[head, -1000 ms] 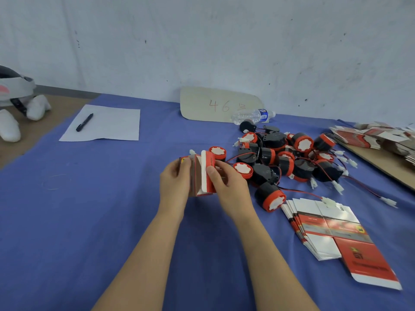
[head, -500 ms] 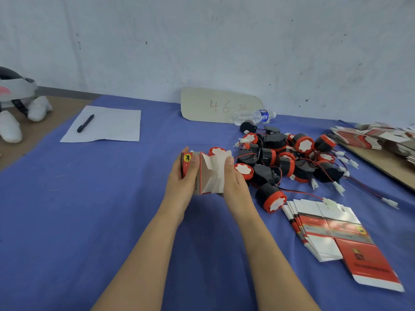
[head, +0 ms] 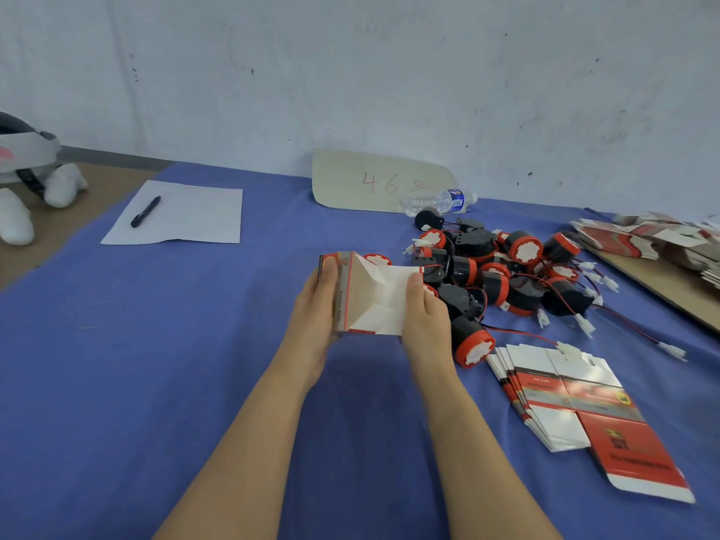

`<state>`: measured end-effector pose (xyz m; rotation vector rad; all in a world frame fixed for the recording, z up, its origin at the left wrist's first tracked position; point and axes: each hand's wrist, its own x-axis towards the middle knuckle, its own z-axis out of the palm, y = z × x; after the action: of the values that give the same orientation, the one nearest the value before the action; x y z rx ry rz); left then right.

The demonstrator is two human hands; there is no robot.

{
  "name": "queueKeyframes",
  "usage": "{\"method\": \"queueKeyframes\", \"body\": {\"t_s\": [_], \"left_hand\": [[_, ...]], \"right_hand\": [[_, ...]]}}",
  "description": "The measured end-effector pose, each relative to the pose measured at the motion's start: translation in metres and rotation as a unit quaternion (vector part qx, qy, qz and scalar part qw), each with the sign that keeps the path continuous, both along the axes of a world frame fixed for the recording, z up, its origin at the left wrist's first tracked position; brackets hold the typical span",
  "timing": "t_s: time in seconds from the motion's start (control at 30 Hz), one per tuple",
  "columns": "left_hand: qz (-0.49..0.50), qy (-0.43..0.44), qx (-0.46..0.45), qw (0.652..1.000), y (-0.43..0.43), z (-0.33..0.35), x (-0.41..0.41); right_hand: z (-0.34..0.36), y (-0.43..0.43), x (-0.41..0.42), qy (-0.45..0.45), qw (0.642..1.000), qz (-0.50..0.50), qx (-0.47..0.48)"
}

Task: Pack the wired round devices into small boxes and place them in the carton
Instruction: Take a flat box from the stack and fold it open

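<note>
Small box (head: 370, 298) now popped open into a sleeve between both hands, above the bench (head: 117, 383); a second ago half-flat. Left hand (head: 317, 309) and right hand (head: 424, 317) fingers pinching its ends. Devices (head: 502, 274) lie unpacked just right; loading likely next.

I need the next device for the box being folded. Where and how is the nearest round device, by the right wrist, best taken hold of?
Judging by its pose, grip the nearest round device across its black cylindrical body, coming from above with the right hand. It lies on its side, red cap facing the person, its wire trailing off to the right.
</note>
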<state>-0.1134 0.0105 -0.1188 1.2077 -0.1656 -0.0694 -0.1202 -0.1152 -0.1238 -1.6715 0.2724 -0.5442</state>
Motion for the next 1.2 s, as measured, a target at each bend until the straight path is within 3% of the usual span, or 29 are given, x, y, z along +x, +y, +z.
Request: {"method": "queueKeyframes", "body": {"t_s": [0.1, 0.37, 0.43, 0.53, 0.6, 0.67, 0.77, 0.87, 0.97, 1.1, 1.2], "left_hand": [[-0.110, 0.050, -0.099, 0.988, 0.002, 0.000, 0.000], [-0.205, 0.076, -0.150, 0.964, -0.005, -0.006, 0.000], [-0.179, 0.059, -0.166, 0.968, -0.006, -0.005, 0.001], [-0.025, 0.005, -0.171, 0.985, -0.010, -0.007, 0.006], [0.062, -0.046, -0.073, 0.994, -0.013, -0.009, 0.005], [0.110, -0.098, 0.047, 0.988, -0.016, -0.013, 0.003], [0.183, -0.138, 0.129, 0.965, -0.014, -0.017, 0.004], [0.237, -0.201, 0.231, 0.922, -0.012, -0.021, 0.003], [0.220, -0.166, 0.381, 0.883, -0.014, -0.027, 0.003], [0.268, -0.140, 0.368, 0.879, -0.013, -0.027, 0.001], [0.274, -0.049, 0.263, 0.924, -0.013, -0.022, 0.003]], "right_hand": [[0.000, 0.008, 0.000, 0.087, 0.988, 0.028, 0.125], [0.003, 0.018, 0.005, 0.201, 0.954, 0.055, 0.214], [0.003, 0.019, 0.005, 0.173, 0.953, 0.053, 0.242], [0.001, 0.015, 0.003, 0.078, 0.943, 0.074, 0.314], [0.002, 0.014, 0.001, 0.074, 0.952, 0.128, 0.268], [-0.001, 0.021, -0.002, 0.076, 0.973, 0.148, 0.162], [-0.005, 0.022, -0.004, 0.015, 0.998, 0.058, 0.003], [-0.006, 0.015, -0.005, -0.017, 0.993, -0.010, -0.120], [-0.010, 0.018, -0.002, -0.018, 0.983, -0.022, -0.184], [-0.010, 0.017, 0.000, 0.022, 0.992, -0.046, -0.118], [-0.011, 0.012, -0.002, 0.030, 0.996, -0.061, -0.058]]}}
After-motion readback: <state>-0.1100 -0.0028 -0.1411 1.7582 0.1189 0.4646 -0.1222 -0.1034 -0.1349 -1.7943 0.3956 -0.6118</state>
